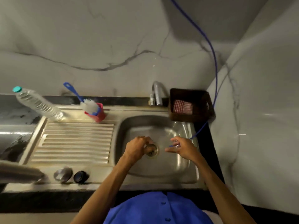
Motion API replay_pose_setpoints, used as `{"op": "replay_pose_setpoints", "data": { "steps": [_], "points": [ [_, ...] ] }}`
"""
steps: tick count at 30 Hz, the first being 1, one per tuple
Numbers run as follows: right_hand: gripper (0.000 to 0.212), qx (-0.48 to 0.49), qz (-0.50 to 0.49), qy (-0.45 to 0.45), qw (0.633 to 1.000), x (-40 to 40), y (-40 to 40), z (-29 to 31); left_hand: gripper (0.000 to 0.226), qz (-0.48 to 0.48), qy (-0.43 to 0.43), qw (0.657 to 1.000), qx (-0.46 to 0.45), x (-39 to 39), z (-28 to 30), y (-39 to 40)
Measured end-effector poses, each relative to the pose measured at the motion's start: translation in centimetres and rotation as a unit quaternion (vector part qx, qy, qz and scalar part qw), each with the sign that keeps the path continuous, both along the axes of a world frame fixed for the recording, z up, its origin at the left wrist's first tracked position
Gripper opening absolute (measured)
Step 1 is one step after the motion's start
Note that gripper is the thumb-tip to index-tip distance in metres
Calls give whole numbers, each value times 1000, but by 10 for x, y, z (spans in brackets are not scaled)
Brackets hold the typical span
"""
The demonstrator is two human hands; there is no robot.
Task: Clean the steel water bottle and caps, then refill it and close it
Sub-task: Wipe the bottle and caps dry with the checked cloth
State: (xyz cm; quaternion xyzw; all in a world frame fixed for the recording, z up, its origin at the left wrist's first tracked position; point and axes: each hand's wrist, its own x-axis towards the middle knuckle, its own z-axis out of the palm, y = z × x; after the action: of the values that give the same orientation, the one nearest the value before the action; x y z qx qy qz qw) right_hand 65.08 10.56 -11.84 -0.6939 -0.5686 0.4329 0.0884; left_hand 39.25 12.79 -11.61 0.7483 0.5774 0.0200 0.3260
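Over the sink basin point(181, 164), my left hand point(137, 147) grips the steel water bottle point(151, 149). The bottle is seen from above and blurred, with only its round top showing beside my fingers. To its right, my right hand point(182, 147) pinches the end of a thin blue tube point(214, 75) that hangs down from above along the wall. The tube's tip points left toward the bottle, a short gap away. A steel cap point(63, 174) and a black cap point(80, 177) sit side by side on the sink's front rim, left of my arms.
A ribbed drainboard point(76, 143) lies left of the basin. Behind it are a clear plastic bottle point(38, 104) with a teal cap and a blue-handled brush in a pink cup point(97, 114). The tap point(157, 92) and a brown basket point(191, 105) holding a checked cloth stand at the back.
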Motion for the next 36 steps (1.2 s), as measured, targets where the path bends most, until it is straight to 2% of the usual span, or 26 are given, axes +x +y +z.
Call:
{"op": "replay_pose_setpoints", "data": {
  "steps": [4, 7, 9, 11, 13, 15, 18, 22, 27, 30, 33, 36],
  "points": [
    [34, 132, -38, -23, 990, 44, 70, 33, 22, -25, -5, 1000, -17, 42, 11, 31],
    [18, 195, -81, -38, 977, 68, 134, 55, 22, -22, -10, 999, -28, 51, 13, 47],
    [20, 173, -113, -71, 976, 80, 170, 50, 20, -10, -22, 999, -30, 50, 12, 53],
    [30, 96, -136, -111, 980, 92, 196, 31, 21, 9, -22, 999, -24, 46, 12, 57],
    [46, -3, -153, -103, 983, 99, 207, 5, 23, 23, -14, 999, -27, 39, 10, 55],
    [54, -48, -170, -95, 980, 102, 208, -15, 24, 33, -10, 998, -47, 30, 5, 48],
    [62, -55, -195, -109, 973, 104, 217, -33, 26, 90, 9, 993, -71, 14, -3, 35],
    [40, -51, -231, -16, 971, 111, 229, -30, 35, 132, 57, 983, -114, 0, -10, 16],
    [33, 48, -187, 64, 979, 116, 218, 27, 36, 131, 65, 982, -116, -9, -15, -5],
    [35, 73, -137, 153, 976, 115, 203, 81, 23, 132, -15, 986, -97, -7, -14, -8],
    [38, 22, -27, 214, 976, 103, 189, 133, 11, 151, -168, 970, -88, 8, 3, -2],
    [33, -28, 109, 234, 966, 70, 171, 169, 31, 217, -315, 919, -96, 28, 38, 5]
  ]
}}
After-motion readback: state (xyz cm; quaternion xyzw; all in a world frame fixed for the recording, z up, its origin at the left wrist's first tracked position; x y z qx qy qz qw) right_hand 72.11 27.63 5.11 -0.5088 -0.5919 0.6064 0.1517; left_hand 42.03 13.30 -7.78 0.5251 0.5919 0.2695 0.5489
